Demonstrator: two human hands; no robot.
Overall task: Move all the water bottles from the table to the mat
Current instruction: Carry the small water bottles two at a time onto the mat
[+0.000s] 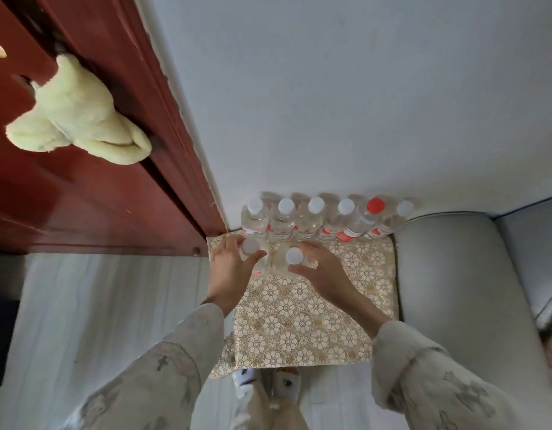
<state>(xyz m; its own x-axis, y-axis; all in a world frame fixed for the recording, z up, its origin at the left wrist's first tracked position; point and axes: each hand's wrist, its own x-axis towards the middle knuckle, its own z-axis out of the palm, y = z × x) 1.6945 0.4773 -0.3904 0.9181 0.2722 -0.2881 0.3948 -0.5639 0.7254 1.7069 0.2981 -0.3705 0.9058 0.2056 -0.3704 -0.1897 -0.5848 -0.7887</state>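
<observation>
Bottles in hand: two clear water bottles w/ white caps, one per hand, both upright over the far-left part of the mat (299, 308), just in front of the back row. Can't tell if bases touch the mat yet.
Left hand: left hand (229, 268) wraps the left bottle (250, 247) below the cap, fingers and thumb curled round it.
Right hand: right hand (322, 270) grips the right bottle (295, 256) the same way, thumb on the near side.
Back row: six bottles (309, 221) standing side by side along the mat's far edge against the wall (330, 88); five white caps, one red-capped bottle (375, 206) second from the right.
Mat: floral gold/white pattern, lying on the floor (98, 305); most of its near part bare.
Progress: judging by this, well underway. Six placed, two more arriving as the start of a 2nd row. The desk isn't in view, so can't say how many are left.
Around: red-brown wooden door (98, 181) at left w/ a pale yellow towel (79, 116) hanging on it; grey sofa (454, 290) just beside the mat's right edge; person's feet (268, 383) at the near edge.
In the way: nothing blocks the drop spot; main risk prob. knocking the tightly packed back row when letting go.
</observation>
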